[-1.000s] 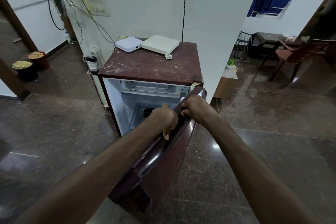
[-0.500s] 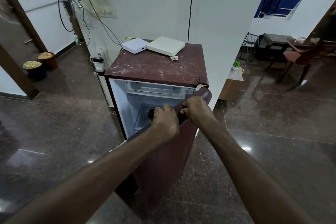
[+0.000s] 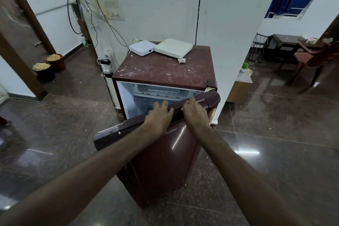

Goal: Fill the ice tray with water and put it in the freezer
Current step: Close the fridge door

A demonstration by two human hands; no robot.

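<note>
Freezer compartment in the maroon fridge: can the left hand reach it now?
Probably yes: the maroon fridge door stands ajar, the left hand holds its top edge just before the white freezer compartment, nothing between.

Lower fridge interior (image 3: 139, 98) hidden behind door (image 3: 165, 161); dark object (image 3: 149, 109) beside left hand (image 3: 159, 117) unidentifiable.

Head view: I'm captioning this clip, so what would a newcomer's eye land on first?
The left hand and right hand grip the top edge of the maroon fridge door, partly open at centre. Behind it, two white boxes sit on the fridge's dusty top.
</note>
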